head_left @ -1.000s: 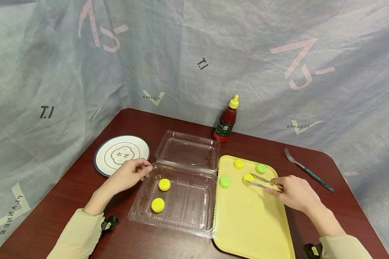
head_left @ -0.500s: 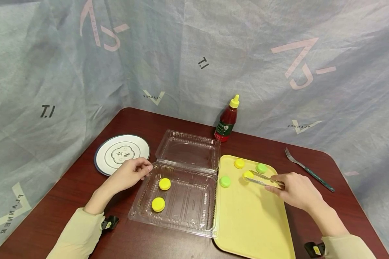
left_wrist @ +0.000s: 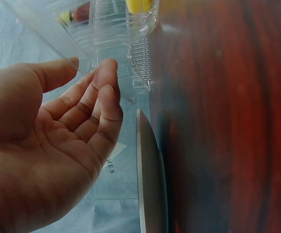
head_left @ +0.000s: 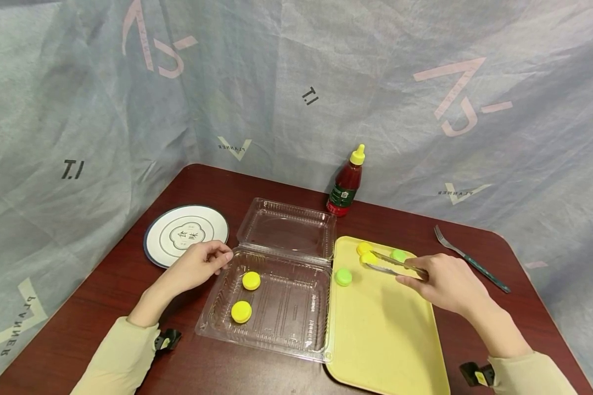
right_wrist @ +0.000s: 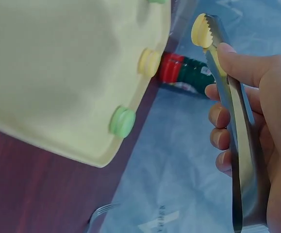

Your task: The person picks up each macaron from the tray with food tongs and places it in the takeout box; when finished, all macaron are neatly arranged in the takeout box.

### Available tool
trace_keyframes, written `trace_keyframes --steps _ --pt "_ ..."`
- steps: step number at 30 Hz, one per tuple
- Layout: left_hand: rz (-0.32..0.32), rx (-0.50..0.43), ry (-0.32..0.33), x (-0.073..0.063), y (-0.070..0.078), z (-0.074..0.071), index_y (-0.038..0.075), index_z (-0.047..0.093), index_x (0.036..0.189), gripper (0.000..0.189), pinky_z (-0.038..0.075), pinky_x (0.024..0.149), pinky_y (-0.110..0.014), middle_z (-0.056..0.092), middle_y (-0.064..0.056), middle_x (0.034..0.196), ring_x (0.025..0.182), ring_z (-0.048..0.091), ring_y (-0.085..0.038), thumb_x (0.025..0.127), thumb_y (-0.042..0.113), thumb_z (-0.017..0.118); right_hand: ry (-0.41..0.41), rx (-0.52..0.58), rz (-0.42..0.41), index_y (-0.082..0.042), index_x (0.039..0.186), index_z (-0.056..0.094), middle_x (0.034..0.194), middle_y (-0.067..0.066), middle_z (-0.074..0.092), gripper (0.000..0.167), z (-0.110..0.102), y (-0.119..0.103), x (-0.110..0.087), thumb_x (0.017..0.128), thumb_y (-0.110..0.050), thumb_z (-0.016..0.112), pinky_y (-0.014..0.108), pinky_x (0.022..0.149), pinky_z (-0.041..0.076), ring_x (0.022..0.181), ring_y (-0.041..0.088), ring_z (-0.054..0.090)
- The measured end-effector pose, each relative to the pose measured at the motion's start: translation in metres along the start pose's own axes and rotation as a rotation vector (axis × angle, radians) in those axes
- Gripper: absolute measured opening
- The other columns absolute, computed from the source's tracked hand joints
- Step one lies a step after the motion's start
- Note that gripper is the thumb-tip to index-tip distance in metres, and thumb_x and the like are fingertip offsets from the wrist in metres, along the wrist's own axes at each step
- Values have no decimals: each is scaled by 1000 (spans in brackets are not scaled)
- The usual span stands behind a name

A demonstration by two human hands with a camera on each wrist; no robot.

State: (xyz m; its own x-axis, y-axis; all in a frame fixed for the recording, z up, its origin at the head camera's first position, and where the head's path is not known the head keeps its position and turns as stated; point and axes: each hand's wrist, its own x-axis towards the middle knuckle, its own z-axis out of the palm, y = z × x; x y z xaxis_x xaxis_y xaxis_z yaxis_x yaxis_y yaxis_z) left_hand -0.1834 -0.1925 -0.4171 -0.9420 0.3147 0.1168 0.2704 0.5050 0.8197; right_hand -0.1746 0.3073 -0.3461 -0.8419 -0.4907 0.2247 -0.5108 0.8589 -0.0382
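Grey printed cloth [head_left: 296, 82] hangs behind a dark wooden table [head_left: 257, 378].

Head view: the right hand [head_left: 447, 281] holds metal tongs [head_left: 397, 262], which pinch a yellow cookie [head_left: 367, 258] over the yellow tray [head_left: 375, 345], near other cookies. Left of the tray, a clear box [head_left: 281, 344] lies open with two yellow cookies [head_left: 241, 312] inside.

Left wrist view: the left hand [left_wrist: 57, 126] has loosely bent fingers, thumb apart, grasping nothing; whether it touches the box, I cannot tell.

Right wrist view: thumb and fingers wrap the tongs; the pinched cookie sits at the toothed tips. An even, light squeeze (too hard might spin it out) seems best, keeping it well above its neighbours.
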Motion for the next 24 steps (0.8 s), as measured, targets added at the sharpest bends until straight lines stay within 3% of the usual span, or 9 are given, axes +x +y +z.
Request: trace_keyframes --steps 2,4,6,10,13,17,20,24 --pt "0 0 -1 0 0 0 0 66 102 12 51 65 -28 62 -2 75 67 62 -23 100 10 60 5 0 -12 -32 75 58 56 -17 23 26 -3 -5 3 84 -42 79 22 47 18 50 -1 19" --pt "-1 1 -1 0 0 0 0 66 102 12 51 65 -28 62 -2 75 67 62 -23 100 10 60 3 7 -17 -30 78 64 56 -16 25 21 -6 -9 6 85 -43 78 22 47 18 50 -1 20" --pt "-1 2 -1 0 0 0 0 66 102 12 51 65 -28 62 -1 75 67 62 -23 100 10 60 -4 15 -16 -25 89 73 56 -16 29 20 -9 -14 9 86 -44 78 23 47 20 50 0 22" --pt "1 5 -3 0 0 -1 0 66 102 13 51 65 -28 61 -1 75 67 62 -24 100 11 60 -13 22 -5 -16 107 77 56 -17 36 36 -14 -23 16 85 -44 78 24 47 25 50 0 29" --pt "4 7 -5 0 0 -1 -1 66 102 13 51 65 -28 61 -1 75 67 62 -23 100 10 60 -11 17 -12 -15 108 78 54 -17 37 36 -16 -30 22 85 -44 78 24 47 26 49 0 30" --pt "5 8 -5 0 0 -1 -1 66 102 13 50 65 -28 62 -1 75 67 62 -23 100 10 60 9 17 -45 -14 106 78 62 -17 54 36 -20 -40 29 84 -42 79 24 46 29 49 -2 35" --pt "8 8 -5 0 0 -1 -1 66 102 13 51 65 -28 61 -1 75 67 62 -23 100 10 60 40 21 -93 -13 105 79 82 -9 71 34 -20 -48 33 84 -40 80 24 48 37 54 -3 46" --pt "7 3 -4 0 0 0 -1 66 102 12 51 64 -28 62 -1 75 67 62 -23 100 9 60 73 13 -164 -16 97 79 90 -6 74 27 -17 -58 40 84 -39 79 25 52 42 59 -1 54"
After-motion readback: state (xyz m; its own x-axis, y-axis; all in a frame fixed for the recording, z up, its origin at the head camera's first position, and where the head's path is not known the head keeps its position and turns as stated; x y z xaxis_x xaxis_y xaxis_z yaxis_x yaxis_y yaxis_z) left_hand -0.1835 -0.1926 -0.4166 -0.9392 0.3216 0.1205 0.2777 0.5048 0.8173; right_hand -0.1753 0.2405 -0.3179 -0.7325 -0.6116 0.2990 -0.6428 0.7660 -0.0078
